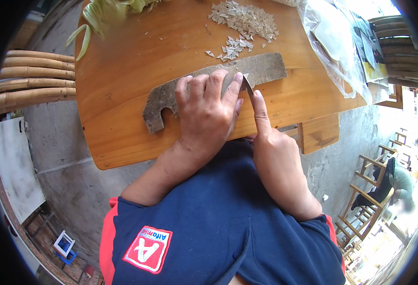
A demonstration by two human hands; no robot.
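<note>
A worn grey wooden board [266,69] with a hooked notch at its left end lies near the front of the table. My left hand [202,111] presses down on it with bent fingers, and whatever lies under the fingertips is hidden. My right hand [280,149] grips a small narrow knife [249,89], its index finger stretched along the back of the blade. The blade stands beside my left index fingertip, with a tiny pale piece [246,77] at its tip. Beyond the board lie small pale triangular pieces [236,48] and a larger pile of them [247,21].
The orange-brown wooden table [123,95] carries yellow-green leafy husks [107,16] at far left and a clear plastic bag [330,42] at right. Bamboo rails [38,78] stand left. Wooden stools [361,213] and a bent-over person [399,178] are off to the right.
</note>
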